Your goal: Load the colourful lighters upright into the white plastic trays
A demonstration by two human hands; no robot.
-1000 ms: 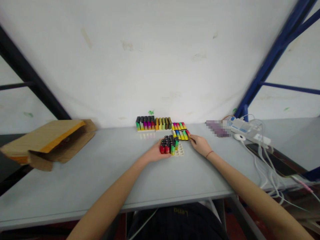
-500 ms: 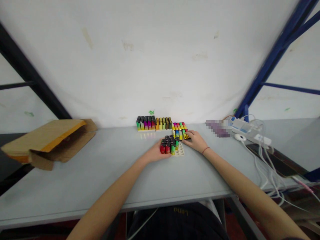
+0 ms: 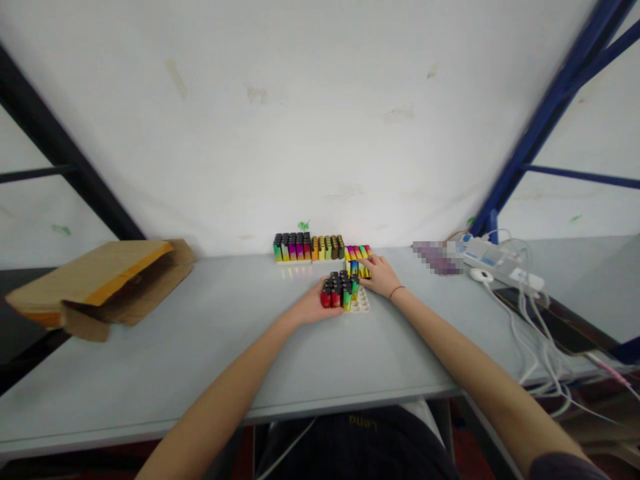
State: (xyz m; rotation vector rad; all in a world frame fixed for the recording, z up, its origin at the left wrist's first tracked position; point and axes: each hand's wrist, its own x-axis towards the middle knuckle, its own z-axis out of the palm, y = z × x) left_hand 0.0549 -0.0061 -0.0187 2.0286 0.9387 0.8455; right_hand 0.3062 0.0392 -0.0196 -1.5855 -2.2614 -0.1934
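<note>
Black-topped lighters, red and green ones in front, stand upright in a white slotted tray whose right slots show bare. My left hand is closed around the left side of this group, its thumb along the front. Behind the tray lies a set of colourful lighters, blue and yellow ones showing. My right hand reaches over their right end, with thumb and fingers closed about them. The fingers cover part of these lighters, so how many are gripped is hidden.
Against the wall stand two filled groups, dark-topped lighters and yellow-brown lighters. More bright lighters lie beside them. An opened cardboard box is at the left. A power strip, white cables and a dark flat device are at the right.
My right hand has moved slightly left and away from me, over the lying lighters, and now covers more of their right end. My left hand stays at the tray.
</note>
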